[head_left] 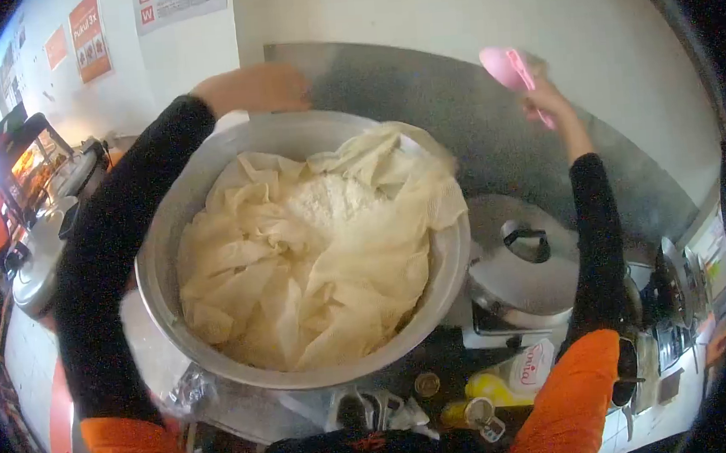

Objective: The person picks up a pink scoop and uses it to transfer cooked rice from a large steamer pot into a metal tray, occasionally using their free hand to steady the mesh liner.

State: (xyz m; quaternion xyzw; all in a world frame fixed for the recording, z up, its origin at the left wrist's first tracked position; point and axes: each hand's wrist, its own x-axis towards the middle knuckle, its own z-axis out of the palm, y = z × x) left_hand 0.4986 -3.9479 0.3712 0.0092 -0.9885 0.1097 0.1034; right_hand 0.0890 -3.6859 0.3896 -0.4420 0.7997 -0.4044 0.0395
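A large aluminium pot [155, 283] stands in front of me, lined with crumpled cream-coloured cloth [366, 277]. White rice [336, 201] shows where the cloth parts near the middle. My right hand [550, 102] is raised to the right of the pot, closed around the handle of a pink rice paddle [499, 67]. Up by the pot's far left rim is my left hand [262, 89], smeared by motion. Its fingers cannot be made out, nor whether it touches the rim.
A lidded metal pot [522, 274] sits close on the right. A bag with yellow contents [496, 385] and a small jar [479, 412] are near my body. Another lidded pot [38, 279] stands left. Behind rises a grey metal backsplash [420, 79].
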